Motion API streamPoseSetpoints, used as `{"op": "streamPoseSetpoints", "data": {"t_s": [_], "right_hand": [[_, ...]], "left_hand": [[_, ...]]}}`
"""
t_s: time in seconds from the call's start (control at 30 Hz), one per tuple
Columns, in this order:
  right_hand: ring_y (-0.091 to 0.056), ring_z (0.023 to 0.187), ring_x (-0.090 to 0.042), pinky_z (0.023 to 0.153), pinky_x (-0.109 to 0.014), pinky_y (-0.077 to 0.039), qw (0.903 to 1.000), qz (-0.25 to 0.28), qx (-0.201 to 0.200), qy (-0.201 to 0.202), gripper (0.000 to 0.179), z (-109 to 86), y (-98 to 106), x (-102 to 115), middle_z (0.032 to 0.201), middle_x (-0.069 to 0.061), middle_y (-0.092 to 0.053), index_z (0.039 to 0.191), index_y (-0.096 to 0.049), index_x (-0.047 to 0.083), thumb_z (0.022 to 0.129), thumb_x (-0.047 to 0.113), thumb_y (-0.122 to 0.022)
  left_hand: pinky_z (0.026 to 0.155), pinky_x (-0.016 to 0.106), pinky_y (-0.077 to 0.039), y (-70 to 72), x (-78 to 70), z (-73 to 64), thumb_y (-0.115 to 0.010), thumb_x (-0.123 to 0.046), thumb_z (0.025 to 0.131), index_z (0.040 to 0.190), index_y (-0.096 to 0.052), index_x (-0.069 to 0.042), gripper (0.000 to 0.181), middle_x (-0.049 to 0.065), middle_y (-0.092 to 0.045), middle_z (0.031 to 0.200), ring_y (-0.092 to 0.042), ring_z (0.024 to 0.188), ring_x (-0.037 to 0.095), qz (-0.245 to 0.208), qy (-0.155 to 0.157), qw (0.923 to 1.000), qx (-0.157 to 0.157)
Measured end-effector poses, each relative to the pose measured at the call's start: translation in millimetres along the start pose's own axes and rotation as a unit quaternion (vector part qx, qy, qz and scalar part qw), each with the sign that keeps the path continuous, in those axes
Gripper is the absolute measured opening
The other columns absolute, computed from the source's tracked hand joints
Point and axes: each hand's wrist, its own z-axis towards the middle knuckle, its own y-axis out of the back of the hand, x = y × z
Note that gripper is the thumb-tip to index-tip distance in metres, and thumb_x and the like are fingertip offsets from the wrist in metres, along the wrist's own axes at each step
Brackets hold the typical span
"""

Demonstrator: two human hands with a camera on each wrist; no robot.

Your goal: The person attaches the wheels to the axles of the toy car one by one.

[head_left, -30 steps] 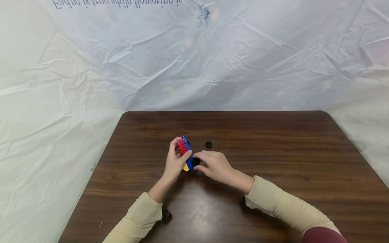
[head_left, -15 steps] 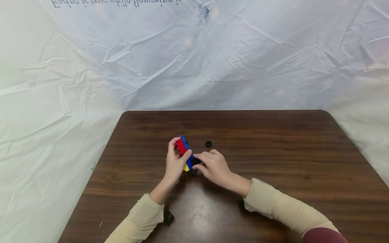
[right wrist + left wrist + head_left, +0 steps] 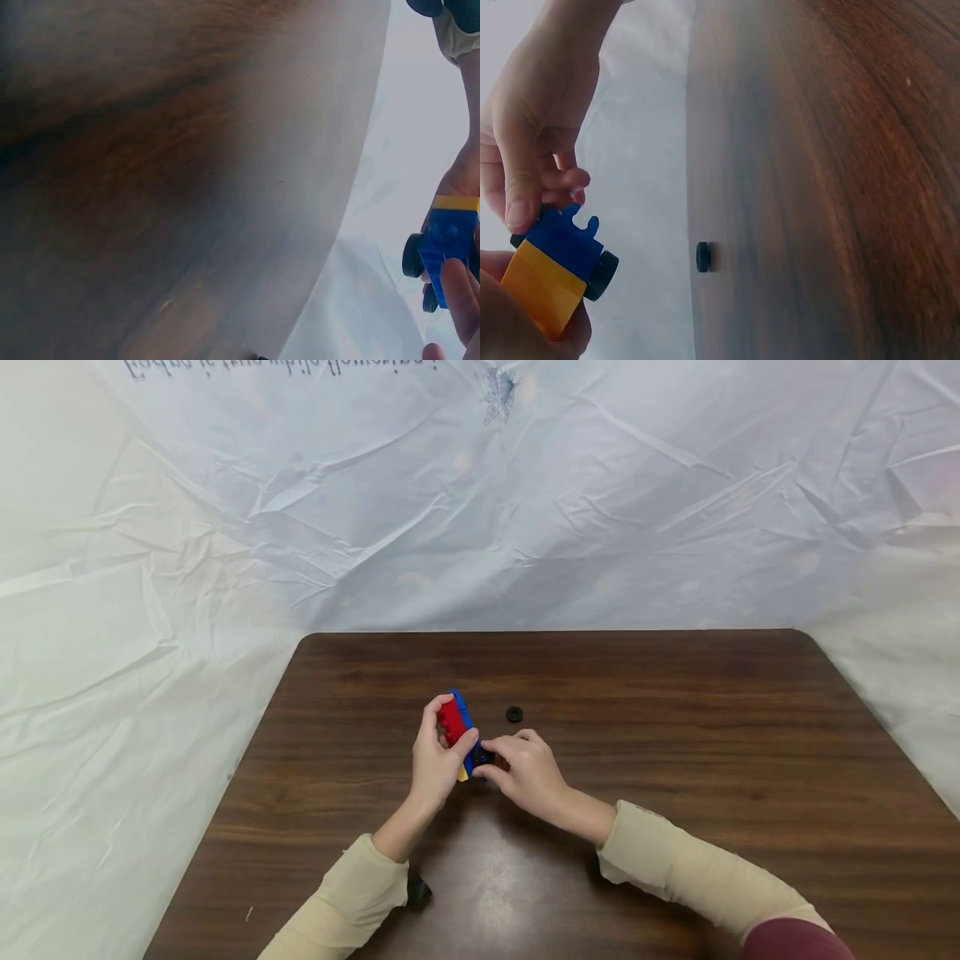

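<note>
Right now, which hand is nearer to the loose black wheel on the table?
Right. The right hand is just on the loose wheel's near side; the left hand, holding a wheeled toy, is farther away, toward the near left.

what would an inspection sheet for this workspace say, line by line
Surface: brown wood-grain table, with glare toward the person's side.
Job's things: red, blue and yellow toy car, held off the table; loose wheel lying apart on it.
Clutter: small pale speck near the table's left edge.
Hands: left hand grips the toy car; right hand pinches a black wheel at its side.
Cables: nothing seen.
Surroundings: pale, wrinkled sheet with printed lettering behind the table.
</note>
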Motion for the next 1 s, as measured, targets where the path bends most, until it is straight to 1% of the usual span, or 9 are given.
{"op": "streamPoseSetpoints", "data": {"t_s": [0.1, 0.2, 0.27, 0.37, 0.5, 0.67, 0.77, 0.83, 1.0], "right_hand": [[-0.054, 0.055, -0.003, 0.062, -0.023, -0.043, 0.9995, 0.005, 0.028, -0.012, 0.033, 0.8, 3, -2, 0.068, 0.002, -0.065, 0.088, -0.066, 0.006, 0.064, 0.026, -0.077], [-0.055, 0.06, -0.005, 0.059, -0.018, -0.045, 0.9958, 0.039, 0.078, -0.028, 0.037, 2.3, 9, -6, 0.074, 0.001, -0.064, 0.095, -0.064, 0.006, 0.067, 0.028, -0.075], [-0.056, 0.064, -0.008, 0.058, -0.017, -0.047, 0.9897, 0.079, 0.111, -0.042, 0.036, 4.0, 13, -10, 0.081, -0.001, -0.063, 0.099, -0.063, 0.006, 0.071, 0.026, -0.073], [-0.055, 0.068, -0.01, 0.059, -0.019, -0.048, 0.9739, 0.152, 0.149, -0.078, 0.029, 8.3, 21, -20, 0.089, -0.004, -0.061, 0.1, -0.061, 0.006, 0.075, 0.02, -0.069], [-0.055, 0.07, -0.01, 0.062, -0.022, -0.047, 0.9424, 0.231, 0.178, -0.164, 0.024, 16.0, 25, -40, 0.094, -0.009, -0.059, 0.1, -0.061, 0.006, 0.078, 0.015, -0.066], [-0.054, 0.075, -0.026, 0.068, -0.038, -0.048, 0.8755, 0.329, 0.195, -0.295, 0.03, 24.1, 20, -66, 0.103, -0.02, -0.056, 0.106, -0.056, -0.001, 0.081, 0.012, -0.062], [-0.054, 0.083, -0.029, 0.074, -0.046, -0.046, 0.8442, 0.343, 0.209, -0.355, 0.035, 28.0, 13, -80, 0.109, -0.019, -0.054, 0.112, -0.053, -0.003, 0.082, 0.013, -0.061], [-0.055, 0.088, -0.027, 0.076, -0.045, -0.046, 0.8328, 0.333, 0.221, -0.383, 0.038, 30.1, 8, -88, 0.113, -0.017, -0.052, 0.115, -0.052, -0.002, 0.082, 0.014, -0.062], [-0.055, 0.086, -0.026, 0.071, -0.039, -0.046, 0.8226, 0.305, 0.24, -0.416, 0.039, 34.7, -6, -104, 0.113, -0.015, -0.051, 0.118, -0.05, 0.001, 0.082, 0.014, -0.061]], "left_hand": [[0.069, 0.031, -0.052, 1.8, 1.6, 3.3, -0.062, -0.009, 0.081, 0.128, -0.036, -0.02, 0.055, 0.012, -0.048, 0.113, -0.054, 0.083, 0.023, 0.002, 0.01, 0.9998, 0.015], [0.069, 0.031, -0.05, 7.3, 3.4, 7.2, -0.061, -0.01, 0.082, 0.127, -0.036, -0.023, 0.054, 0.009, -0.046, 0.114, -0.052, 0.086, 0.023, -0.013, 0.037, 0.999, 0.019], [0.072, 0.031, -0.049, 12.5, 4.9, 10.0, -0.06, -0.01, 0.082, 0.127, -0.035, -0.025, 0.053, 0.007, -0.045, 0.115, -0.051, 0.09, 0.023, -0.021, 0.051, 0.9984, 0.013], [0.076, 0.032, -0.047, 19.3, 7.7, 12.8, -0.06, -0.011, 0.083, 0.126, -0.035, -0.028, 0.053, 0.005, -0.043, 0.116, -0.048, 0.096, 0.023, -0.022, 0.069, 0.9973, 0.006], [0.077, 0.031, -0.046, 23.1, 10.8, 12.9, -0.06, -0.012, 0.083, 0.126, -0.035, -0.029, 0.053, 0.004, -0.043, 0.117, -0.047, 0.1, 0.023, -0.019, 0.087, 0.9959, 0.01], [0.074, 0.029, -0.047, 22.5, 13.0, 12.0, -0.06, -0.01, 0.082, 0.127, -0.035, -0.027, 0.054, 0.005, -0.042, 0.117, -0.047, 0.1, 0.023, -0.018, 0.088, 0.9958, 0.019], [0.07, 0.028, -0.047, 21.5, 13.7, 12.0, -0.06, -0.009, 0.082, 0.126, -0.036, -0.026, 0.053, 0.005, -0.043, 0.115, -0.048, 0.095, 0.023, -0.018, 0.086, 0.9959, 0.022], [0.068, 0.028, -0.046, 20.9, 14.1, 12.3, -0.061, -0.01, 0.082, 0.125, -0.037, -0.027, 0.053, 0.005, -0.044, 0.113, -0.048, 0.091, 0.022, -0.017, 0.088, 0.9957, 0.024], [0.067, 0.027, -0.046, 18.9, 16.3, 13.5, -0.061, -0.01, 0.081, 0.125, -0.038, -0.027, 0.053, 0.005, -0.046, 0.112, -0.048, 0.087, 0.021, -0.01, 0.09, 0.9955, 0.027]]}}
